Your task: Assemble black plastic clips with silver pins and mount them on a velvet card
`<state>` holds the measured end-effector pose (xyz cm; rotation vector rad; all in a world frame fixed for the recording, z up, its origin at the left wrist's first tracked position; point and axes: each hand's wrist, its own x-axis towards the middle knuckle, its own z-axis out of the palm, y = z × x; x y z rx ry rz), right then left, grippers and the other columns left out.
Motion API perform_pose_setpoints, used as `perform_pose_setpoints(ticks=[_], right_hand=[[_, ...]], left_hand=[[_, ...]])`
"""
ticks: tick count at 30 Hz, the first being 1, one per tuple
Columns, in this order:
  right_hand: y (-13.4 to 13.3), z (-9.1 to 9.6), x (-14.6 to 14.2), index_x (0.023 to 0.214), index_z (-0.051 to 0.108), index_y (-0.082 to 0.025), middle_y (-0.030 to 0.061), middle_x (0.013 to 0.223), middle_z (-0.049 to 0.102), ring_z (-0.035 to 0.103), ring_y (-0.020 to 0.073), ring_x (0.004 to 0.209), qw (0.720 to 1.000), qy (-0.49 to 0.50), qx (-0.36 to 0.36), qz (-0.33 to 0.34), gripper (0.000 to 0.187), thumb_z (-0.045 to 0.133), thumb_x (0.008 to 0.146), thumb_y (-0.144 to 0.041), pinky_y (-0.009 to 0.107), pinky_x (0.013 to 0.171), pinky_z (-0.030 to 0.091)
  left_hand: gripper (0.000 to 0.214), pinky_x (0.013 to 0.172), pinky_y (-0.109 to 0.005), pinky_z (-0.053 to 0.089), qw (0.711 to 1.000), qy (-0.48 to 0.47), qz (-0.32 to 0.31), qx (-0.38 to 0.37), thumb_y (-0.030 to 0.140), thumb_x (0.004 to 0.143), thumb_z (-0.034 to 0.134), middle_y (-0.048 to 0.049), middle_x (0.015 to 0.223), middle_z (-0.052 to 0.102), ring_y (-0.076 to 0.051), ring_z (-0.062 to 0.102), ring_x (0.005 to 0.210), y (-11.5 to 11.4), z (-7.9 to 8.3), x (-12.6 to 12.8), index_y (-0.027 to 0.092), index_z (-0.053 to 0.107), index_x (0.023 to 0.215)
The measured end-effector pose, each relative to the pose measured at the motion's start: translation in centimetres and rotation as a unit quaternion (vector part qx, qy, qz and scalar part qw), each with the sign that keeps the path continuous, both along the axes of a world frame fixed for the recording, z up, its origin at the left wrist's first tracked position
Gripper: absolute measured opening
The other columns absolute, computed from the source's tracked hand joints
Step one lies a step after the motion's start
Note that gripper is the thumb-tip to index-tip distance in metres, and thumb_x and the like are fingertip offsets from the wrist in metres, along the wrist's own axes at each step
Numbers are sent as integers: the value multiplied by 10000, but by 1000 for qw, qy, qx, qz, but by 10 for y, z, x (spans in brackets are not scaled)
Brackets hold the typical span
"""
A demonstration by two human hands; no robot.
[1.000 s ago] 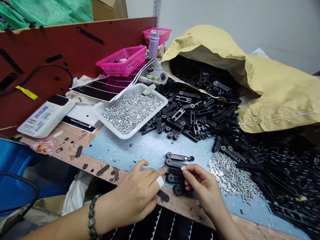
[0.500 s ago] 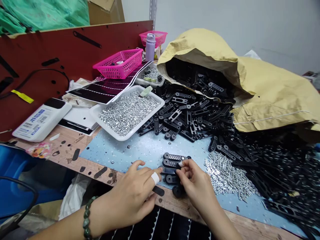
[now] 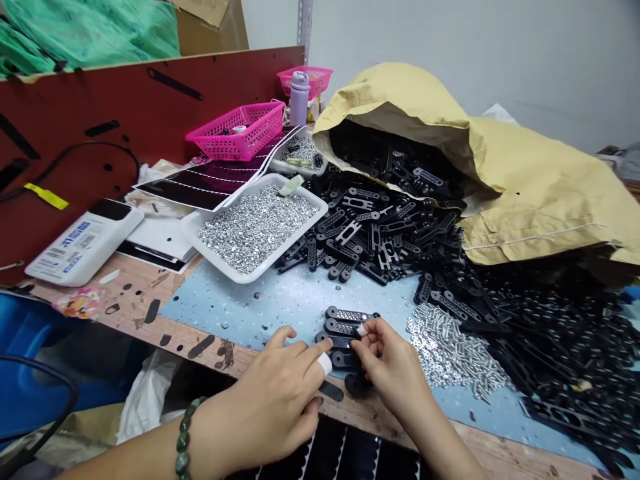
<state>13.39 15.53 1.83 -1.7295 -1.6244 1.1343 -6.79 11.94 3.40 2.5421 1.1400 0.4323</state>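
Note:
A short row of black plastic links lies side by side near the table's front edge. The upper ones have a lattice face, while the third shows a smooth black face. My left hand, with white tape on one finger, rests an index fingertip on that link's left end. A black round-ended strip sticks out from between its lower fingers and thumb. At the same link's right end, my right hand has thumb and index finger pinched together; whatever is between them is hidden.
Loose screws and nuts lie right of my right hand. Behind stand a white tray of small metal nuts, a heap of black links and an open paper sack. A sheet of black strips lies below the table edge.
My left hand has shifted slightly right and down, its index finger now on the smooth link's end. The black strip has moved along with it. My right hand keeps its pinch in place.

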Motion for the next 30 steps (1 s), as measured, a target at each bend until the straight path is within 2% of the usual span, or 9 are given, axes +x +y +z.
perform_pose_setpoints(ticks=[3, 6, 9, 12, 16, 19, 21, 24, 30], right_hand=[[5, 3, 5, 769, 459, -235, -58, 508, 502, 473, 137, 444, 993, -107, 41, 28, 134, 585, 761, -280, 254, 457, 339], [4, 7, 9, 815, 470, -239, -24, 628, 544, 498, 159, 510, 978, -174, 112, 27, 207, 644, 743, -324, 270, 470, 352], [-6, 15, 1, 966, 500, -235, 29, 835, 588, 577, 172, 652, 983, -68, 157, 63, 189, 591, 818, -311, 289, 555, 461], [-17, 23, -15, 1070, 475, -236, 43, 910, 614, 618, 179, 750, 988, 61, 107, 96, 270, 591, 839, -313, 275, 587, 516], [-18, 28, -16, 1053, 530, -233, 22, 833, 627, 623, 170, 736, 986, 98, 81, 104, 212, 565, 845, -253, 275, 610, 527], [-8, 27, 4, 950, 612, -210, 38, 821, 637, 630, 177, 744, 988, 138, 69, -10, 176, 605, 833, -341, 280, 620, 541], [-1, 23, 15, 873, 638, -190, 30, 765, 633, 638, 174, 708, 976, 194, 33, -94, 238, 676, 774, -403, 265, 587, 546], [6, 14, 17, 800, 648, -166, 24, 733, 635, 661, 179, 685, 954, 263, -29, -139, 327, 772, 665, -437, 237, 541, 541], [12, -6, 1, 725, 629, -153, 10, 627, 625, 670, 175, 616, 959, 244, -52, -135, 373, 783, 620, -476, 197, 476, 500]], left_hand=[[335, 992, -529, 371, 997, -47, 18, -57, 188, 822, 521, -111, 1183, 618, -264, 604, 1006, 2, 8, -8, 175, 500, 1156], [304, 857, -369, 521, 971, -162, 56, -169, 228, 894, 472, -99, 1196, 607, -215, 625, 1005, 6, 19, -20, 203, 455, 1196], [348, 774, -271, 565, 934, -253, 34, -250, 172, 977, 302, -97, 1255, 590, -167, 633, 1050, 9, 27, -25, 226, 355, 1317], [379, 853, -308, 560, 921, -276, -2, -274, 154, 1001, 237, -114, 1307, 561, -176, 600, 1131, 8, 29, -21, 228, 311, 1365], [430, 899, -346, 547, 945, -248, 0, -214, 262, 1013, 260, -152, 1464, 373, -210, 514, 1239, 3, 25, -15, 215, 233, 1440], [488, 958, -397, 502, 975, -172, 94, -101, 306, 994, 334, -139, 1494, 319, -250, 389, 1334, 5, 14, -14, 204, 231, 1460], [471, 1018, -480, 421, 987, -110, 106, -41, 286, 954, 426, -111, 1485, 343, -289, 316, 1363, 11, 4, -11, 203, 351, 1411], [451, 1033, -570, 303, 998, -33, 60, 10, 207, 886, 497, -83, 1397, 482, -322, 343, 1322, 18, -8, -2, 193, 467, 1335], [398, 1000, -484, 247, 998, -25, 53, 23, 207, 871, 502, -55, 1300, 582, -282, 451, 1217, 19, -13, 9, 189, 539, 1267]])
